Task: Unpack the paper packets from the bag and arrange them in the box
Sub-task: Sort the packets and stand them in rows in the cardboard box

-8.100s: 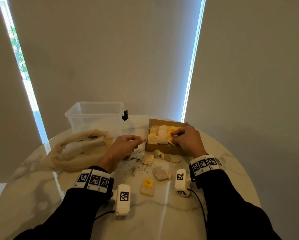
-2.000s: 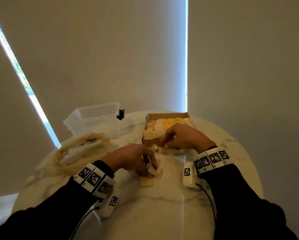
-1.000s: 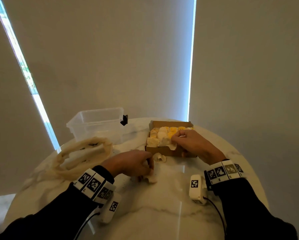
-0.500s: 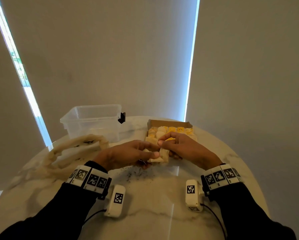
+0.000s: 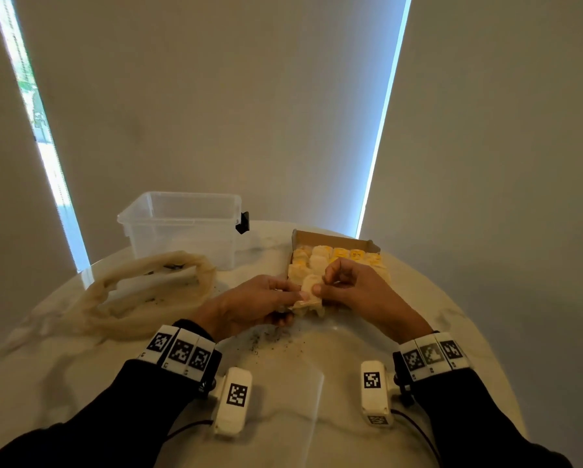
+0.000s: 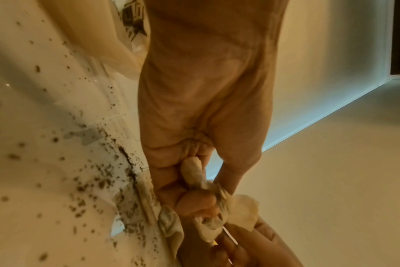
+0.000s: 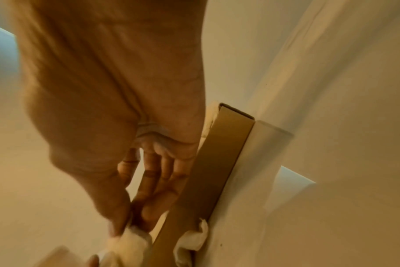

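My two hands meet just in front of the cardboard box (image 5: 330, 235), which holds rows of pale and yellow-labelled paper packets (image 5: 344, 255). My left hand (image 5: 296, 295) grips a small bunch of crumpled paper packets (image 6: 192, 171) against its palm. My right hand (image 5: 320, 285) pinches the outermost packet (image 5: 308, 287) of that bunch between thumb and forefinger. In the right wrist view that packet (image 7: 126, 242) sits at the thumb tip, next to the box's front wall (image 7: 217, 171). The beige mesh bag (image 5: 148, 292) lies slumped at the left.
A clear plastic tub (image 5: 182, 224) stands at the back left of the round marble table (image 5: 317, 417). Dark crumbs (image 5: 269, 339) are scattered near my left hand. One loose packet (image 7: 192, 240) lies against the box's front wall.
My left hand has gathered the loose packets off the table and lifted them toward the box. My right hand has left the box and now pinches one of them.
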`<action>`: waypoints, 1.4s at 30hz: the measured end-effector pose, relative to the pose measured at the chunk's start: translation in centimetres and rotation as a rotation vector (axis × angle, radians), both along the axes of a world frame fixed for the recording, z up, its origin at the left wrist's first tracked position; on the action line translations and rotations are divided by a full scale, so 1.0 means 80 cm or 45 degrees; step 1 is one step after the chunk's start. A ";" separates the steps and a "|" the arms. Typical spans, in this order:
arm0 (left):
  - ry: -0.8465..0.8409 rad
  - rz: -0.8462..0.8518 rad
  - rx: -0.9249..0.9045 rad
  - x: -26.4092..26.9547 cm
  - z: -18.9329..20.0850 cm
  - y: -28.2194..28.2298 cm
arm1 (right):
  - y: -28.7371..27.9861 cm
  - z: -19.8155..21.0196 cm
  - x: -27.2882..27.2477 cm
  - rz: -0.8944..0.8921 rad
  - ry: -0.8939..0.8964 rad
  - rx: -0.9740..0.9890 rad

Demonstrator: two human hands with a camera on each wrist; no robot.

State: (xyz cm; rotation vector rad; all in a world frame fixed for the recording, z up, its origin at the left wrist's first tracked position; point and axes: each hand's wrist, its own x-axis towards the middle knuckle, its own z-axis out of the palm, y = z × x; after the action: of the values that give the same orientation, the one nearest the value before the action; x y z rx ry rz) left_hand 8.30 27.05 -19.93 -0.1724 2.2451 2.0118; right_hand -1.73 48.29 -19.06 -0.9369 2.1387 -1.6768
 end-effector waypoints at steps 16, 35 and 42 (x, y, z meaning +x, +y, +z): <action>0.102 0.264 0.108 -0.007 -0.013 -0.013 | -0.025 0.038 -0.022 -0.398 0.332 0.020; 0.095 0.269 0.168 -0.009 -0.017 -0.019 | -0.105 0.043 -0.027 -0.210 0.545 0.715; 0.084 0.243 0.155 -0.013 -0.021 -0.021 | -0.122 0.029 -0.030 -0.273 0.706 0.884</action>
State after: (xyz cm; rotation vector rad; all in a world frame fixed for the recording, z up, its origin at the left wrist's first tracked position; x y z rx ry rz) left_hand 7.29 25.39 -21.61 -0.3237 2.2115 2.2749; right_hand -4.13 38.54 -16.75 -1.0366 2.9605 -0.6366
